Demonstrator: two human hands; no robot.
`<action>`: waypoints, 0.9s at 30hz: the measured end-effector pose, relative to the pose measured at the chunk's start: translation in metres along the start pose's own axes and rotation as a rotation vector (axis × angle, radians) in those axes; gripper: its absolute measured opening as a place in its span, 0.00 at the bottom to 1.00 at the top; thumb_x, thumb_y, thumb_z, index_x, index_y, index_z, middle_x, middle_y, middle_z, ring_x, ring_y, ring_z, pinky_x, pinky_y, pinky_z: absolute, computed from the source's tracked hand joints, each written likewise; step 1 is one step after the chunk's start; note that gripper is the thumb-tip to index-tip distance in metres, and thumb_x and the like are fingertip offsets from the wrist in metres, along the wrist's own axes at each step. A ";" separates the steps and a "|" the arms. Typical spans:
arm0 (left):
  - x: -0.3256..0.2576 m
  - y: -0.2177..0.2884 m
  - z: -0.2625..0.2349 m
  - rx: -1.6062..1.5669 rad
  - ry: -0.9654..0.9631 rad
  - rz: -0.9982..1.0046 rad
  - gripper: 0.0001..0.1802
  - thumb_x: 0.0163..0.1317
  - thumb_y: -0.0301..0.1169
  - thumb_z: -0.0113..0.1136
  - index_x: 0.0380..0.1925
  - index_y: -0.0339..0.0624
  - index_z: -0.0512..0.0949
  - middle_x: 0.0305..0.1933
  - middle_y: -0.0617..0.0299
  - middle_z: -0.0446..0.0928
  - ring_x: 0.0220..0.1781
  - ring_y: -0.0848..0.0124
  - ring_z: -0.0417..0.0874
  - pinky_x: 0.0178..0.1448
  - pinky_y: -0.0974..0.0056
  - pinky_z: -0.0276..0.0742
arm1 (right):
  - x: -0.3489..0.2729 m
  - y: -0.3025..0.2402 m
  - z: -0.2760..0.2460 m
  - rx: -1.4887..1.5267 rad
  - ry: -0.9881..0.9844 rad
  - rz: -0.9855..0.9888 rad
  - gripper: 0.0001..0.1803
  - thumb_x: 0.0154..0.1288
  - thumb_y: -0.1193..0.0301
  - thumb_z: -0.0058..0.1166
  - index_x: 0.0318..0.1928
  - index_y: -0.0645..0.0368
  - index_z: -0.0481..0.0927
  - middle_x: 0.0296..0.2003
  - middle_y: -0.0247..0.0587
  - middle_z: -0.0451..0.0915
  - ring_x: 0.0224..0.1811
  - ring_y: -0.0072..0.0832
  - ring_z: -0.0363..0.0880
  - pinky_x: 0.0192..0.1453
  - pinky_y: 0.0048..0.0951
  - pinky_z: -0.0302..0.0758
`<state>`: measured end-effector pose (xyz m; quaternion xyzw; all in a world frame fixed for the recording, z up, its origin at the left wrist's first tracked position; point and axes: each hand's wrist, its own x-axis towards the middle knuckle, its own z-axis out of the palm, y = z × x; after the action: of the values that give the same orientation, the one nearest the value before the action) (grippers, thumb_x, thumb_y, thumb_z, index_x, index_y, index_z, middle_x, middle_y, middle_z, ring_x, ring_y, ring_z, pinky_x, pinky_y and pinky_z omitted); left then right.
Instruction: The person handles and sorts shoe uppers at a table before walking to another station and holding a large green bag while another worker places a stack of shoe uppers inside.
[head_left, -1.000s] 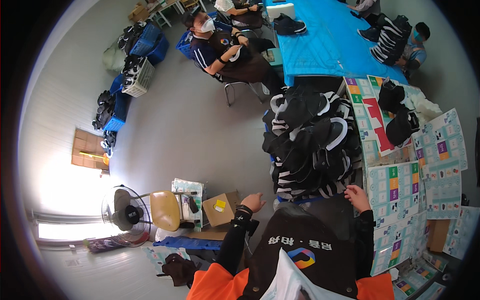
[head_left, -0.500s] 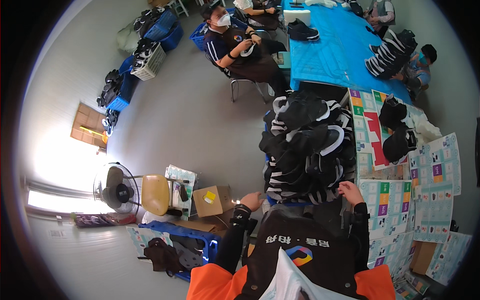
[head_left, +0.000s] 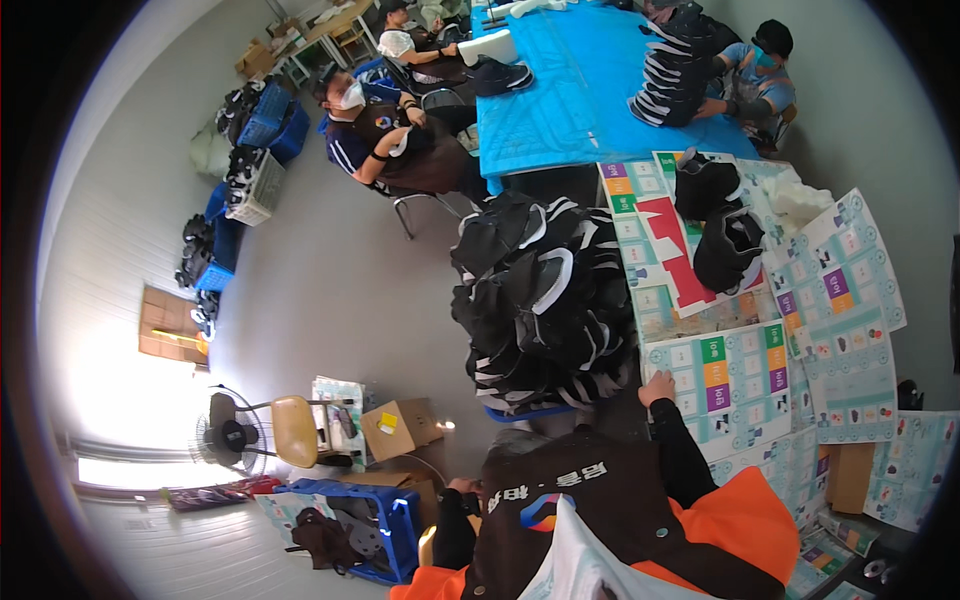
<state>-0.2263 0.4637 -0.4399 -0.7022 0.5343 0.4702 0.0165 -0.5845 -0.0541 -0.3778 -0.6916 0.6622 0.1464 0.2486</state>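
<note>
My right hand (head_left: 657, 388) is at the left edge of the paper-covered table (head_left: 683, 400), fingers loosely apart with nothing in them. It is nearest to the heaped pile of black shoes (head_left: 540, 300) with white-grey soles, which rises in front of me. Low by my left side is my left hand (head_left: 463, 486), small and partly hidden by its dark sleeve and my apron; its fingers are not clear. Under the pile shows the rim of a blue crate (head_left: 530, 413). Two dark shoes (head_left: 728, 250) stand on the papers beyond my right hand.
A blue-covered table (head_left: 560, 110) with stacked shoes (head_left: 672, 75) lies ahead, people seated around it. To my left are a cardboard box (head_left: 398, 430), a yellow-seated chair (head_left: 294, 430), a fan (head_left: 230, 435) and a blue crate (head_left: 403, 530). More crates of shoes (head_left: 250, 185) line the wall.
My view and body have turned to the right. My right hand has gone from beside the shoe pile to the paper-covered table's edge. My left hand has dropped lower, beside my body.
</note>
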 end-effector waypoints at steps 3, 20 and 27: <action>0.010 0.009 0.008 -0.231 0.073 -0.147 0.21 0.65 0.50 0.59 0.45 0.46 0.85 0.41 0.51 0.86 0.44 0.54 0.88 0.49 0.52 0.82 | 0.002 0.002 -0.009 0.004 -0.001 0.007 0.33 0.57 0.61 0.60 0.59 0.70 0.72 0.67 0.64 0.63 0.70 0.57 0.62 0.73 0.49 0.64; 0.104 -0.008 -0.088 -0.490 0.469 -0.300 0.27 0.65 0.50 0.62 0.48 0.35 0.84 0.43 0.46 0.87 0.48 0.64 0.87 0.52 0.59 0.80 | -0.016 -0.022 -0.028 0.082 -0.067 0.110 0.35 0.58 0.59 0.58 0.60 0.73 0.71 0.68 0.67 0.59 0.70 0.60 0.59 0.73 0.51 0.63; 0.097 -0.009 -0.073 -0.598 0.370 -0.326 0.27 0.66 0.50 0.61 0.48 0.33 0.83 0.41 0.48 0.87 0.47 0.65 0.87 0.51 0.60 0.80 | -0.017 -0.006 -0.034 0.123 -0.057 0.019 0.37 0.56 0.59 0.56 0.61 0.72 0.72 0.67 0.67 0.62 0.69 0.63 0.61 0.74 0.49 0.62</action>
<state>-0.1732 0.3578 -0.4693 -0.8247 0.2492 0.4619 -0.2109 -0.5842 -0.0575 -0.3396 -0.6641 0.6693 0.1273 0.3080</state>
